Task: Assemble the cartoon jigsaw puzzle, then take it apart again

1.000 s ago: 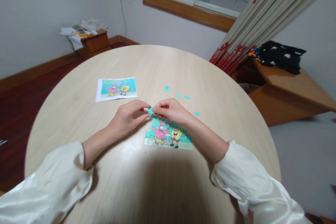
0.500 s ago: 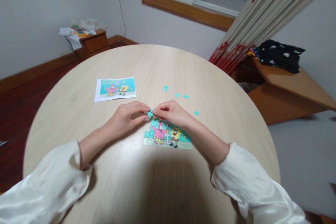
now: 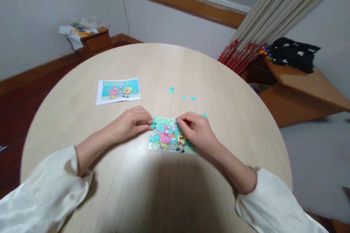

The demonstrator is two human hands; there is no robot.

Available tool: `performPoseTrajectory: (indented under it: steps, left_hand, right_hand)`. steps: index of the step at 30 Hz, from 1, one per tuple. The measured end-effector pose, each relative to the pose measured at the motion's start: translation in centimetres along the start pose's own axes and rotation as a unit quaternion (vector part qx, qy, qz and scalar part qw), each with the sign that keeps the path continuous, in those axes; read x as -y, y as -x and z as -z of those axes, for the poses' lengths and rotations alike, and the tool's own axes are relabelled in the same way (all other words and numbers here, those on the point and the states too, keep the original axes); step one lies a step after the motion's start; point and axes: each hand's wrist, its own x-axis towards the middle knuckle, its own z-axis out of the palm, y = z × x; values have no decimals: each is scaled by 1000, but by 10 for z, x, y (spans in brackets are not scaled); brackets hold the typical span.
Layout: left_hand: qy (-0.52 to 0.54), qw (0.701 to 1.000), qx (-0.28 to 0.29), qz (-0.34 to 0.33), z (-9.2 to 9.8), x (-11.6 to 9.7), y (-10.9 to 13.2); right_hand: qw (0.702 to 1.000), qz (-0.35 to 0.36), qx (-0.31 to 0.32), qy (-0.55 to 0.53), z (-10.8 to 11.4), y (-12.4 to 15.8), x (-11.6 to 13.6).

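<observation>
A small cartoon jigsaw puzzle [image 3: 166, 135] lies on the round wooden table [image 3: 153, 185], mostly put together. My left hand [image 3: 131, 123] rests at the puzzle's upper left corner, fingers curled and pinching a turquoise piece [image 3: 153, 125] against the edge. My right hand [image 3: 198, 131] lies over the puzzle's right part, fingers bent and fingertips pressing on the top rows; nothing shows in its grasp. Both arms wear white sleeves.
A printed reference picture [image 3: 118, 90] lies at the left of the table. Several loose turquoise pieces [image 3: 182, 95] are scattered beyond the puzzle. A low wooden cabinet [image 3: 94, 42] with papers stands far left, a wooden desk [image 3: 300, 87] with dark cloth at right.
My hands have parted: the right one drew back and down onto the puzzle's right side. The left one lowered the turquoise piece to the puzzle's upper left edge.
</observation>
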Motion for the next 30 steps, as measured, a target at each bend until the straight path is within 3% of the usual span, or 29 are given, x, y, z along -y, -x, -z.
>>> performPoseTrajectory:
  steps: [7, 30]
  left_hand:
    - [-16, 999, 2, -31, -2, 1, 0]
    - [-27, 1000, 11, -12, -2, 1, 0]
  right_hand:
    - [999, 45, -19, 19, -3, 3, -1]
    - [1000, 25, 3, 13, -5, 6, -2]
